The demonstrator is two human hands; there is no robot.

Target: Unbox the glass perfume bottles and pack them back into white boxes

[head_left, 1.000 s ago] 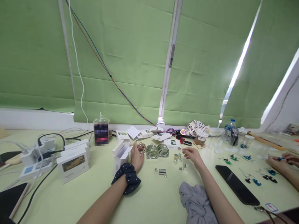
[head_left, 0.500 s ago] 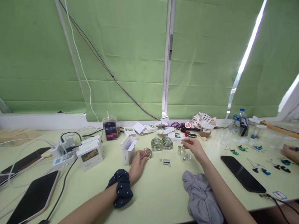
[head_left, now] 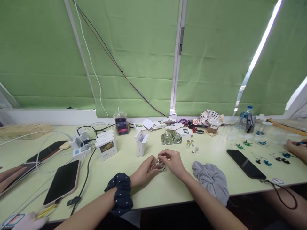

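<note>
My left hand [head_left: 146, 171], with a dark dotted scrunchie on its wrist, holds a round clear glass bottle [head_left: 158, 164] on the table. Thumb and fingertips of my right hand [head_left: 171, 159] are pinched at the gold-coloured neck on top of that bottle; whether a small part is between them is hidden. Two similar glass bottles [head_left: 171, 138] stand side by side behind. Small metal and clear pieces [head_left: 197, 149] lie to their right. An open white box [head_left: 141, 144] stands upright beyond my left hand.
White boxes [head_left: 106, 147], a power strip with cables [head_left: 81, 150] and a phone [head_left: 62, 182] are at the left. On the right lie a grey cloth [head_left: 211, 180], a black phone [head_left: 245, 163] and several earphones. Other people's hands show at both edges.
My right hand has moved left from the small pieces to the bottle's top. My left hand has brought the bottle nearer the table's front. The view has shifted, showing more of the front edge.
</note>
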